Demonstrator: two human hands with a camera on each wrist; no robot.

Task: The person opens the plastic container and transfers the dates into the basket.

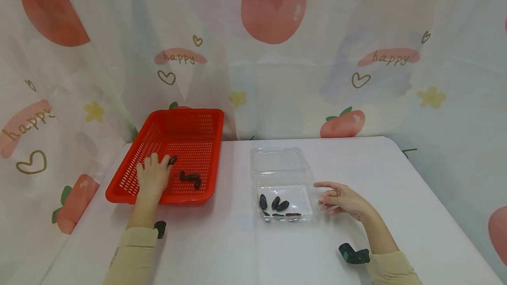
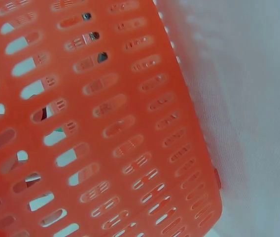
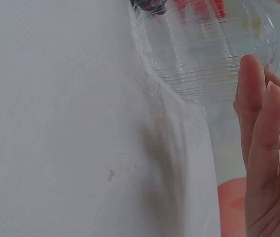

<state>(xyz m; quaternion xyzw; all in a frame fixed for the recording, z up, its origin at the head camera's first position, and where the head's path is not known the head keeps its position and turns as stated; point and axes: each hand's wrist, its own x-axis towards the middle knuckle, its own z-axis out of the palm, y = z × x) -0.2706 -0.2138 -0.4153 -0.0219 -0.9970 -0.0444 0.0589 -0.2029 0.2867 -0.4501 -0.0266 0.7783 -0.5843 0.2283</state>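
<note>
My left hand reaches over the near wall of a red slotted basket. Thumb and index finger pinch a dark oval, date-like fruit. Several more such fruits lie together on the basket floor, right of the hand. In the left wrist view the basket's wall hides this hand. My right hand hovers with loosely bent fingers beside the right edge of a clear plastic clamshell box, holding nothing. The box has its lid folded back, and several dark fruits lie inside.
A white-covered table carries the basket at left and the box near the middle. Behind it hangs a fruit-print curtain. A black wrist device sits by the right forearm, another by the left.
</note>
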